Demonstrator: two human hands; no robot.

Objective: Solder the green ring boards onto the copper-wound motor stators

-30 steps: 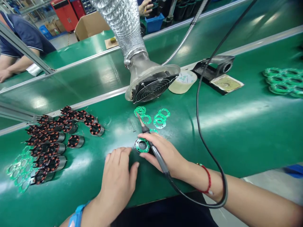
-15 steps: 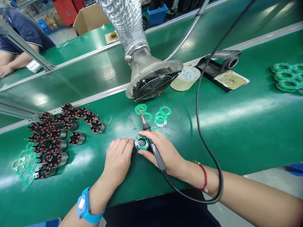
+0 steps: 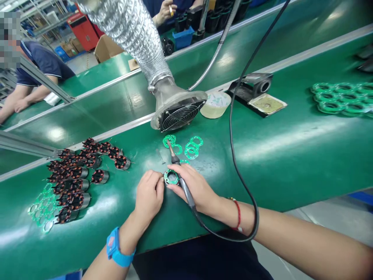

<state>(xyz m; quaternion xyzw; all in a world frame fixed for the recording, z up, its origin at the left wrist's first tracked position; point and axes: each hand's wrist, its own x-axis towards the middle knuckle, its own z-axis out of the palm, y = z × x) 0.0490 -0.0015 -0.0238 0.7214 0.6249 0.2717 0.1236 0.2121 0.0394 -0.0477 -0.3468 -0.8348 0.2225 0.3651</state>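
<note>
Near the table's front edge is a motor stator topped with a green ring-shaped circuit board (image 3: 167, 179), held between both hands. My left hand (image 3: 149, 194), with a blue wrist strap (image 3: 119, 249), is closed, thumb and forefinger at the stator's left edge. My right hand (image 3: 201, 188) grips the stator's right side with thumb and fingers. It also carries a soldering iron (image 3: 185, 189) across the palm, its tip pointing away over loose green ring boards (image 3: 176, 149). The stator's lower body is mostly hidden by my fingers.
Several copper-wound stators (image 3: 77, 172) stand at left beside more ring boards (image 3: 43, 206). A fume extractor hood (image 3: 182, 116) hangs ahead. Behind are a tape roll (image 3: 215, 111) and an iron stand with sponge (image 3: 266, 104). Stacked boards (image 3: 332, 97) lie right. The iron's black cable (image 3: 233, 144) loops across.
The camera view has shifted, so the table and hood appear displaced. My left thumb shows more beside the stator, and the ring board looks slightly more tilted. Both hands stay at the stator.
</note>
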